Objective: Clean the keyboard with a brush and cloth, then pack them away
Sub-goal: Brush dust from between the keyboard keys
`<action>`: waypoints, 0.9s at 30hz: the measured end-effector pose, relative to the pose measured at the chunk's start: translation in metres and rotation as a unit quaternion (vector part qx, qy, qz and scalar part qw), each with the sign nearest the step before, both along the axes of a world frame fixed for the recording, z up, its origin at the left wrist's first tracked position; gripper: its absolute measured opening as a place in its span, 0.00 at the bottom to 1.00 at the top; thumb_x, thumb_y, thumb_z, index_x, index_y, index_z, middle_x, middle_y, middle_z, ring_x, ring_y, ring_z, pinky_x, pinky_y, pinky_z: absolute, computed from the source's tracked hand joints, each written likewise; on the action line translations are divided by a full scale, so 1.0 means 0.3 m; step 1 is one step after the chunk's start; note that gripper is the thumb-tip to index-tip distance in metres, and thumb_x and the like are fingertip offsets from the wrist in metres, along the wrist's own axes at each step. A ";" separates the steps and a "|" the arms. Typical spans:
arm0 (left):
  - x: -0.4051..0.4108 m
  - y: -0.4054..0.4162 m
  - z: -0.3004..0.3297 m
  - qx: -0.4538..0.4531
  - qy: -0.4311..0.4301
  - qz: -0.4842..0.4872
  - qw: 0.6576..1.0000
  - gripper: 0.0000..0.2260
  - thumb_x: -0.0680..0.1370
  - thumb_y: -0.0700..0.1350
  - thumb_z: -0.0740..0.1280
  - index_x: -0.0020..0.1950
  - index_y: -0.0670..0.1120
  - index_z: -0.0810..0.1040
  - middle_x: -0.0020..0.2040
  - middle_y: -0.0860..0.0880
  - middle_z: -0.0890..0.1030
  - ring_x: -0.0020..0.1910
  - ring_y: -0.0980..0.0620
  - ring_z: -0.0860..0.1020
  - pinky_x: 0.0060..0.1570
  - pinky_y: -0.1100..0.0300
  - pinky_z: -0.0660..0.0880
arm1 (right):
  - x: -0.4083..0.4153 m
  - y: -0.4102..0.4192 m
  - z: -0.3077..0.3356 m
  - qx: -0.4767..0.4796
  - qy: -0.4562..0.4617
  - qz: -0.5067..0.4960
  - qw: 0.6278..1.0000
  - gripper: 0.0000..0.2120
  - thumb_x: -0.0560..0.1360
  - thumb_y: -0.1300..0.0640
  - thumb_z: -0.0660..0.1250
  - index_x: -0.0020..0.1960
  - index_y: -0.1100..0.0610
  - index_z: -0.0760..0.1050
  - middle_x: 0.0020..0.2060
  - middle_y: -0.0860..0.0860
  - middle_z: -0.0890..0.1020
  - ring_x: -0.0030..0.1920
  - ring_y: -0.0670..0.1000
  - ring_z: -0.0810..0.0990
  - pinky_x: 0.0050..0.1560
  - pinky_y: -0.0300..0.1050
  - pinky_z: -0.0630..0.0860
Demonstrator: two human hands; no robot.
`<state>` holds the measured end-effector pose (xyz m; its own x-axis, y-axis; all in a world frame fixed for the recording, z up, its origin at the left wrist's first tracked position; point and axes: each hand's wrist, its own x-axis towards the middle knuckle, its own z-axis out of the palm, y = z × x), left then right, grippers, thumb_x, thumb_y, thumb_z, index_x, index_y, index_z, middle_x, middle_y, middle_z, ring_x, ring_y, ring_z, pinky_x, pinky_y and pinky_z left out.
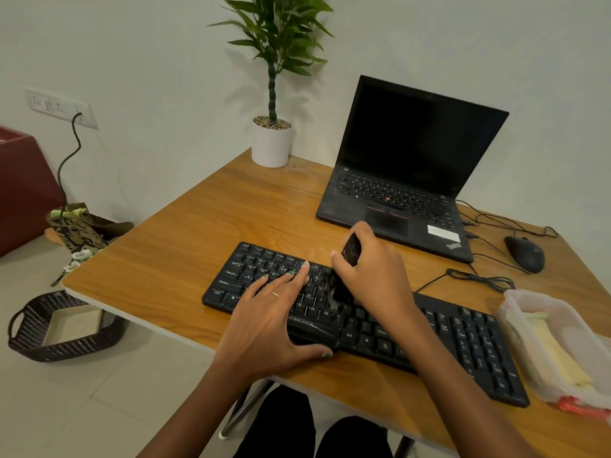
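Black keyboard (429,332) lies along the near edge of the wood bench (198,226), within easy reach. Left hand (267,322) lies flat, fingers straight, pressing the keys, likely to pin the board against sliding. Right hand (370,269) grips the black brush (347,272), bristles down on the middle keys for sweeping. Clear box (555,345) at right holds a yellowish cloth, probably staged for wiping.

One head-worn camera looks forward and down, close over the desk (185,233).
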<state>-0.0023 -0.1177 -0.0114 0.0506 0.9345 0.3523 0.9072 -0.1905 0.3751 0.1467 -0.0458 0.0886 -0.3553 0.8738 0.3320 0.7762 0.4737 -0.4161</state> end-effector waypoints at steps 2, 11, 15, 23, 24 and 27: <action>0.002 0.000 -0.002 0.002 0.002 0.001 1.000 0.54 0.62 0.81 0.57 0.79 0.54 0.42 0.73 0.56 0.67 0.73 0.59 0.61 0.75 0.58 0.50 | -0.001 -0.005 0.006 -0.042 0.003 0.033 0.999 0.10 0.74 0.50 0.66 0.46 0.55 0.68 0.34 0.50 0.76 0.34 0.50 0.76 0.32 0.44 0.71; 0.002 0.001 0.000 -0.001 0.001 0.001 1.000 0.54 0.62 0.81 0.58 0.78 0.55 0.42 0.74 0.55 0.66 0.74 0.59 0.60 0.75 0.59 0.48 | -0.011 -0.006 -0.014 -0.030 0.017 0.035 0.999 0.11 0.74 0.51 0.66 0.44 0.55 0.67 0.33 0.50 0.75 0.32 0.50 0.75 0.27 0.38 0.67; 0.000 -0.001 0.001 -0.003 0.004 0.003 1.000 0.54 0.62 0.81 0.58 0.78 0.54 0.44 0.74 0.55 0.66 0.74 0.59 0.60 0.74 0.59 0.48 | -0.007 0.023 0.003 -0.049 0.006 0.040 0.998 0.10 0.74 0.51 0.66 0.46 0.56 0.68 0.34 0.51 0.77 0.33 0.51 0.77 0.28 0.43 0.71; 0.000 0.001 0.002 -0.004 0.004 0.003 1.000 0.54 0.62 0.81 0.58 0.78 0.55 0.43 0.74 0.56 0.66 0.74 0.60 0.58 0.74 0.59 0.47 | -0.016 0.050 -0.006 -0.026 0.017 0.035 0.999 0.10 0.74 0.51 0.66 0.48 0.55 0.68 0.34 0.51 0.76 0.35 0.51 0.76 0.32 0.46 0.73; -0.001 0.000 0.001 -0.004 0.003 0.003 1.000 0.54 0.62 0.81 0.58 0.78 0.55 0.43 0.74 0.56 0.66 0.74 0.60 0.59 0.74 0.59 0.47 | -0.018 0.050 -0.009 0.001 0.016 0.027 1.000 0.10 0.75 0.51 0.66 0.48 0.55 0.67 0.34 0.51 0.76 0.35 0.52 0.76 0.33 0.47 0.74; 0.001 0.000 -0.001 -0.009 0.006 0.000 1.000 0.54 0.62 0.81 0.57 0.78 0.55 0.42 0.74 0.56 0.65 0.74 0.60 0.58 0.74 0.59 0.46 | -0.025 0.045 -0.015 -0.019 0.028 0.044 0.998 0.10 0.74 0.51 0.66 0.47 0.55 0.68 0.34 0.51 0.76 0.35 0.50 0.77 0.34 0.47 0.74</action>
<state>-0.0021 -0.1178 -0.0116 0.0538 0.9404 0.3357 0.9118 -0.1833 0.3673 0.1391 -0.0321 0.0842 -0.4123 0.8528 0.3206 0.7075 0.5214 -0.4771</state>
